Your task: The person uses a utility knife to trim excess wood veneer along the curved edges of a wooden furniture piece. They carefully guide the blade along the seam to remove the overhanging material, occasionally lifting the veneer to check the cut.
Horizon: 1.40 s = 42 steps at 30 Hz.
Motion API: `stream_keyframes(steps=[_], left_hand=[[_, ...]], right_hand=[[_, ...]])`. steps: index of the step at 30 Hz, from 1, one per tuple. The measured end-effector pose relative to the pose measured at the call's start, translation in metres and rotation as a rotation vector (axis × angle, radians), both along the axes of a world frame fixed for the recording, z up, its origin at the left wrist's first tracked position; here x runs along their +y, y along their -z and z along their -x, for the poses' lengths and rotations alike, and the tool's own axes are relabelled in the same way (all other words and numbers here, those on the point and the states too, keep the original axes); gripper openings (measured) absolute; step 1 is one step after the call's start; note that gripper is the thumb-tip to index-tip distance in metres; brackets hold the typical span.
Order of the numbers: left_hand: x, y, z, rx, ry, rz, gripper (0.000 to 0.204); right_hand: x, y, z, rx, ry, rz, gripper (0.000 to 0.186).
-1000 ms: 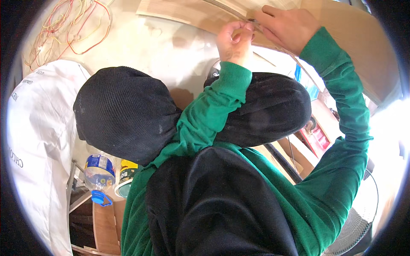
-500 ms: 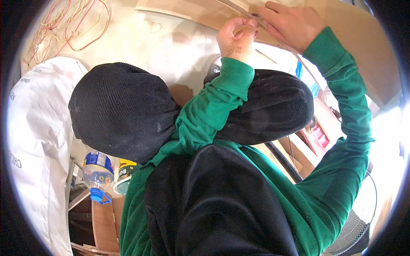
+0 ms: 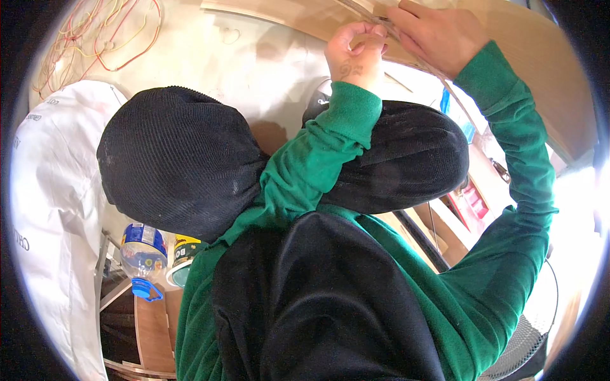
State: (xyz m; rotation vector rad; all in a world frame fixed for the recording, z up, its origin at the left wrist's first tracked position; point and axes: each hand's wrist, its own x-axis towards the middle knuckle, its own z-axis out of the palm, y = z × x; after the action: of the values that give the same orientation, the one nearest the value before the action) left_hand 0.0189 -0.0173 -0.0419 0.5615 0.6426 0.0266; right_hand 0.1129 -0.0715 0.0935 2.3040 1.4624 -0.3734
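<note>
Left hand (image 3: 356,58) lay bent near brown boards (image 3: 279,16), fingertips close together, grip unclear; right hand (image 3: 441,38) arched over their edge, fingers curled, hold unclear. Pale floor (image 3: 254,66) spanned boards to left knee (image 3: 181,152).

From here the tan panel (image 3: 534,70) looks like smooth wood. The black trousers (image 3: 178,152) are matt, ribbed cloth (corduroy, I'd say), the green sleeves (image 3: 305,165) soft knit, the bottle (image 3: 143,259) clear, glossy plastic, the white cover (image 3: 57,190) creased and clothlike.
</note>
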Motion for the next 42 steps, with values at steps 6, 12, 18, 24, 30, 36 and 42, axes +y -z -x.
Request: stream_keyframes(steps=[6,12,18,24,30,36,42], left_hand=[[0.0014,-0.0036,-0.0014,0.034,-0.007,0.027,0.014],[0.0012,-0.0043,-0.0022,0.050,0.002,0.046,0.014],[0.0016,-0.0012,-0.0025,0.061,0.040,0.001,0.015],[0.0026,-0.0039,-0.0022,0.065,0.037,-0.019,0.016],[0.0033,-0.0065,-0.0020,0.064,0.005,0.051,0.016],[0.0027,-0.0032,-0.0023,0.085,0.035,0.035,0.015],[-0.0001,-0.0031,-0.0033,0.066,0.007,0.060,0.014]], right_hand=[[-0.0035,0.0037,-0.0012,0.014,0.002,-0.025,0.026],[-0.0016,0.0052,-0.0001,0.010,0.040,0.033,0.026],[0.0008,0.0059,0.0008,-0.023,-0.013,0.060,0.026],[-0.0022,0.0044,-0.0013,-0.083,-0.064,0.022,0.029],[0.0021,0.0002,-0.0024,-0.051,-0.096,-0.048,0.029],[0.0011,-0.0011,-0.0021,-0.045,-0.088,-0.025,0.026],[-0.0025,0.0030,-0.0010,-0.090,-0.101,0.029,0.024]])
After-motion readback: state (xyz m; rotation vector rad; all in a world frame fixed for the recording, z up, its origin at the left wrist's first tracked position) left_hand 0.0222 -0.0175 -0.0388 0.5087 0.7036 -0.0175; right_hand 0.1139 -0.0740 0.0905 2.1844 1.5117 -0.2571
